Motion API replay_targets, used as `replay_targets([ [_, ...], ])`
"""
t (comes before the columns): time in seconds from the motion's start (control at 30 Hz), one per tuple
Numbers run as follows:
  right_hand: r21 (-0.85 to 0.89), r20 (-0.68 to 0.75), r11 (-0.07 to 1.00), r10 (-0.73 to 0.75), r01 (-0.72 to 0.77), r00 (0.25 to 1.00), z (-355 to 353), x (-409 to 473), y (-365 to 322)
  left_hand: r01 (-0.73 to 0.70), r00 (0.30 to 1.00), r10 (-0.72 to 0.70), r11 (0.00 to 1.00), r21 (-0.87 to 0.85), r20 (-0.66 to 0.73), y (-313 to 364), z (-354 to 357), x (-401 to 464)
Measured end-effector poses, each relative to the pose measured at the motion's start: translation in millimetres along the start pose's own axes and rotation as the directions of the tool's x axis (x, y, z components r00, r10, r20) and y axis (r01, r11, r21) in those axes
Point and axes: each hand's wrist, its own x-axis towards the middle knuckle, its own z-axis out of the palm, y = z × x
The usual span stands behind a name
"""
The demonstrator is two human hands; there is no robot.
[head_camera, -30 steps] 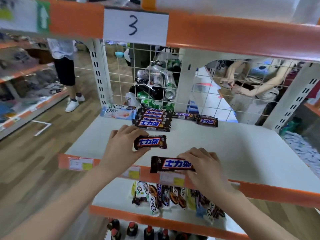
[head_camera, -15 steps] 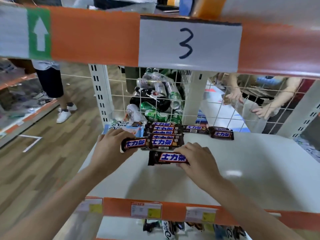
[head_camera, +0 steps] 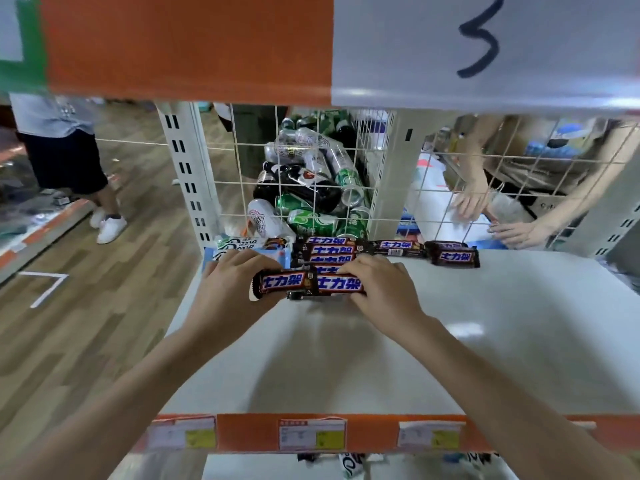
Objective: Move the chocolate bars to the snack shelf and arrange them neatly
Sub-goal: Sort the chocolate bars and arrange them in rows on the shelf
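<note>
Both bars have travelled from the shelf's front edge to the back, at mid-frame. The left hand [head_camera: 230,285] has its grip curled round one chocolate bar [head_camera: 282,283]; the right hand [head_camera: 382,289] pinches a second bar [head_camera: 339,284], the two end to end, just in front of the stack of bars [head_camera: 329,251] already on the white shelf [head_camera: 450,341]. Two more bars [head_camera: 455,256] lie to the stack's right, slightly askew. I judge the task well along: these two need setting down and the row squaring. A pale Dove box [head_camera: 242,244] sits left of the stack, crowding the left hand. Behind the wire mesh [head_camera: 311,188] lie heaped cans [head_camera: 311,188], and another person's hands [head_camera: 485,213] work at upper right.
</note>
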Motion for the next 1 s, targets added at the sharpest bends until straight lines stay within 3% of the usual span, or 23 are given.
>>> replay_targets([
  [0.2, 0.012, 0.132, 1.0, 0.013, -0.015, 0.991, -0.7, 6.1, 1.9, -0.028, 1.0, 0.028, 0.999, 0.019, 0.01, -2.0, 2.7, -1.4],
  [1.0, 0.028, 0.063, 0.999, 0.019, -0.02, 0.998, -7.7, -13.9, 14.2, -0.053, 0.997, 0.052, 0.998, 0.015, 0.053, 19.1, 24.6, 3.5],
])
